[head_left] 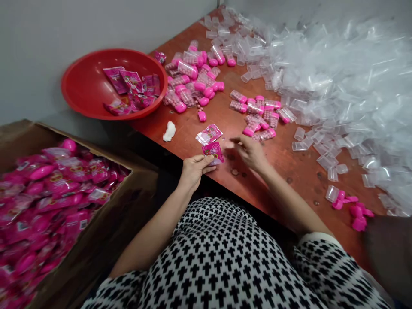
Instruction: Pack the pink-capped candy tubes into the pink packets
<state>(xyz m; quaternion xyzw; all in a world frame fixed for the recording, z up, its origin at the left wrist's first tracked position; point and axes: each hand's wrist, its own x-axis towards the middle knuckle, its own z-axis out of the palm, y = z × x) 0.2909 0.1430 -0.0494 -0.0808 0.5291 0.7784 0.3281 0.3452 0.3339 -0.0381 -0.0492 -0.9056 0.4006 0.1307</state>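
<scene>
My left hand (194,169) is closed on a small pink printed packet (213,151) at the near edge of the reddish-brown table (289,163). A second packet (209,134), partly clear, lies on the table just above it. My right hand (251,152) hovers over the table to the right of the packets, blurred by motion, its fingers reaching toward a cluster of pink-capped tubes of candy (259,116).
A red bowl (86,86) holding pink packets sits at the table's far left. A cardboard box (106,223) full of sealed pink packets stands at my left. Clear empty tubes (337,77) pile up at right. More filled tubes (193,77), loose pink caps (355,210) and a white wad (169,131) lie about.
</scene>
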